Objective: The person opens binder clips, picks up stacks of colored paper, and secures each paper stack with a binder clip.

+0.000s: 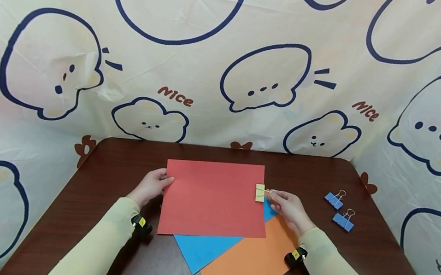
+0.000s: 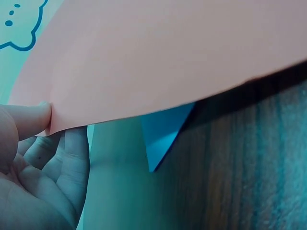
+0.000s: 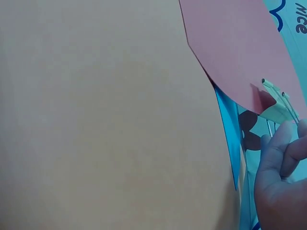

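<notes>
A red sheet of paper (image 1: 212,201) is held up over the table between both hands. The left hand (image 1: 151,186) pinches its left edge, thumb on top and fingers beneath, as the left wrist view also shows. On the right edge sits a yellow binder clip (image 1: 260,193), its jaws over the paper. My right hand (image 1: 289,208) pinches the clip's wire handles between thumb and fingers; in the right wrist view the clip (image 3: 278,108) stands at the paper's edge. Below the red sheet lie a blue sheet (image 1: 205,249) and an orange sheet (image 1: 248,262), both partly covered.
Two blue binder clips (image 1: 334,200) (image 1: 343,221) lie on the brown table (image 1: 370,269) to the right of the right hand. A curtain (image 1: 211,80) with cartoon drawings hangs behind the table and along its sides.
</notes>
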A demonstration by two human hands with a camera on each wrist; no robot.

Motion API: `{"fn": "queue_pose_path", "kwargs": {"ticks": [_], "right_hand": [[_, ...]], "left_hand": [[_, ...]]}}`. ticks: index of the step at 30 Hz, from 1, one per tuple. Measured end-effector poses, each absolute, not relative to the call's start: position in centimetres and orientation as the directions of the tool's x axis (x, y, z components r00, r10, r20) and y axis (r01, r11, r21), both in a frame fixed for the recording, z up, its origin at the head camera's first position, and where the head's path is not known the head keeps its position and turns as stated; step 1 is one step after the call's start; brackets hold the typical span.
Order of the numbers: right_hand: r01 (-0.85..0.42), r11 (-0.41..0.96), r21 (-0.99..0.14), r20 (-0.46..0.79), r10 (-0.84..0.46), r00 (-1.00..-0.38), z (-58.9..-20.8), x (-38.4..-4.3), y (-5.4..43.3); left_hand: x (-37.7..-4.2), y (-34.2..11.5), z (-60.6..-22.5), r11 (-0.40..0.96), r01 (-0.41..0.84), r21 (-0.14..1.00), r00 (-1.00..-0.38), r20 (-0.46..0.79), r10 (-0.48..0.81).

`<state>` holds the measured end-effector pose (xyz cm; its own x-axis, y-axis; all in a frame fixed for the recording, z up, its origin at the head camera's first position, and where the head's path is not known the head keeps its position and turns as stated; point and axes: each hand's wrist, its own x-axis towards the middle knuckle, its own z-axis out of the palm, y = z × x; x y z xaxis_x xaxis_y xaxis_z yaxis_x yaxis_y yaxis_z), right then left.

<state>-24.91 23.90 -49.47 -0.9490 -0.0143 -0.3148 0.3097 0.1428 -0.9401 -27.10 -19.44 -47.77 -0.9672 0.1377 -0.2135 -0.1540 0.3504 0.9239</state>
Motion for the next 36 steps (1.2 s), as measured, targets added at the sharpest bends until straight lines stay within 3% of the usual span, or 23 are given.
{"fn": "queue_pose_path", "kwargs": {"ticks": [36], "right_hand": [[0.334,0.114,-0.936,-0.341,-0.043,-0.939,-49.59,-25.10,24.30]], "left_hand": [[-27.15,-18.49,-48.30,0.317,-0.177,0.932,-0.970,-0.219,0.102]]}}
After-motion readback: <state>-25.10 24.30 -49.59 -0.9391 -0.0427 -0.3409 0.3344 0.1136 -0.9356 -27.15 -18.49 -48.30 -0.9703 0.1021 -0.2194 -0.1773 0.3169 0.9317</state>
